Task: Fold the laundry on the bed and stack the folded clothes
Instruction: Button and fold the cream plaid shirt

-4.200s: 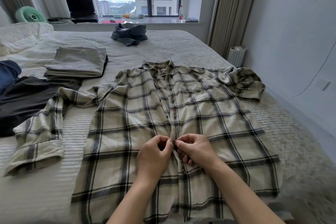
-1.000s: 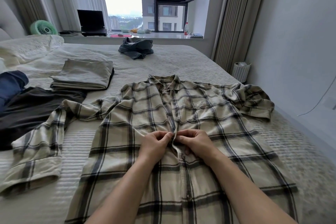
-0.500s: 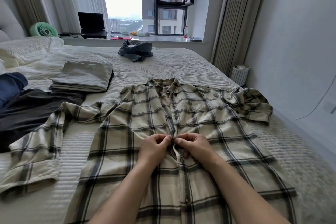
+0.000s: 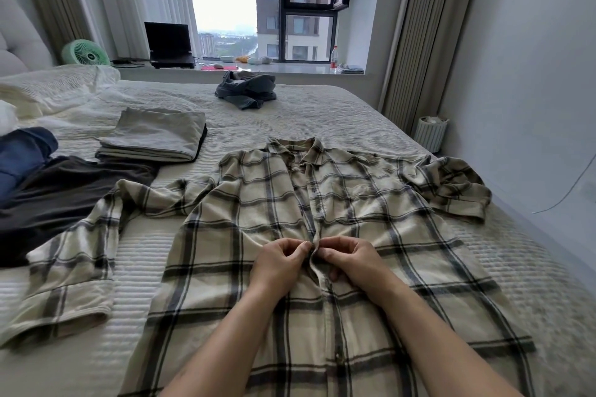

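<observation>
The plaid shirt (image 4: 322, 235), a soft woven flannel in cream with dark grid lines, lies flat and face up across the near half of the bed (image 4: 338, 119), collar toward the window side. Its left sleeve extends toward the bed's left edge; its right sleeve lies bunched near the right edge. My left hand (image 4: 279, 263) and right hand (image 4: 350, 259) meet at the shirt's front placket, about midway down. Both have fingers curled, each pinching a fold of the placket between thumb and fingertips. The bedcover is a pale, finely ribbed textile. Near the left edge lies a dark garment (image 4: 64, 196), spread loosely, with a blue garment (image 4: 22, 155) touching its far side. Beyond it sits a folded grey stack (image 4: 154, 135), rectangular with layered edges. A crumpled grey-blue garment (image 4: 246, 90) rests near the bed's far edge, well apart from the shirt.
</observation>
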